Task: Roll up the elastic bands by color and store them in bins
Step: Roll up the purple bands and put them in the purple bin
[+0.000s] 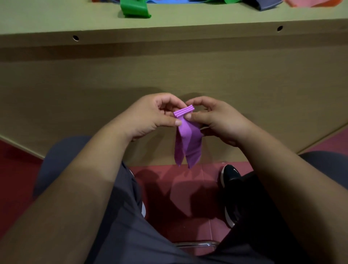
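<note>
A purple elastic band (188,143) is held in front of the table's side panel, below the tabletop. Its top end is rolled into a small ribbed coil, and two loose tails hang down from it. My left hand (150,116) pinches the coil's left side between thumb and fingers. My right hand (216,122) pinches its right side the same way. No bins are in view.
The tan table (169,20) runs across the top of the view. On it lie a green band (134,9), a blue band (169,1), a dark grey band (267,4) and a pink band (308,3). Below are my lap, a black shoe (230,179) and red floor.
</note>
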Tool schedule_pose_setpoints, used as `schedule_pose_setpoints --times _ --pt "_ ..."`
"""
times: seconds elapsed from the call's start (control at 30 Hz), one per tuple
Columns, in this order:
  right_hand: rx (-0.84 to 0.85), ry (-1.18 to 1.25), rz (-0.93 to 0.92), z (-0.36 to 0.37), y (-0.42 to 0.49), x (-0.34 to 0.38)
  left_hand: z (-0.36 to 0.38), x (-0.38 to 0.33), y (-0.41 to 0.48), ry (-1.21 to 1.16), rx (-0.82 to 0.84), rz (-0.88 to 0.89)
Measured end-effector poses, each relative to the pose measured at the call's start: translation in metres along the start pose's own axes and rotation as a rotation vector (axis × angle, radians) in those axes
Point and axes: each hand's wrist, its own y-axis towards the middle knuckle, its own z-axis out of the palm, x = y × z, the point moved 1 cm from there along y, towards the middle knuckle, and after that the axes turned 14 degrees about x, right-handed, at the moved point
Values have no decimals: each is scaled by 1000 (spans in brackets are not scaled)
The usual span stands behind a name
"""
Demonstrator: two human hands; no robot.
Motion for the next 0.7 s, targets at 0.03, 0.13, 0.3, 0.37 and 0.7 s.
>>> schedule_pose_setpoints --times 0.03,0.13,0.3,0.37,0.7 --pt "3 -6 -2 0 -1 1 0 -1 0 4 -12 10" --pt "-19 37 -32 0 -2 4 0 -3 1 -7 -65 46" --pt "-45 76 -134 1 -2 7 1 -4 3 -36 -140 132" --pt "-50 71 -170 1 -2 8 1 -3 5 -55 -160 161" --pt "-193 -40 -294 -3 -3 10 3 -1 12 -66 -267 216"
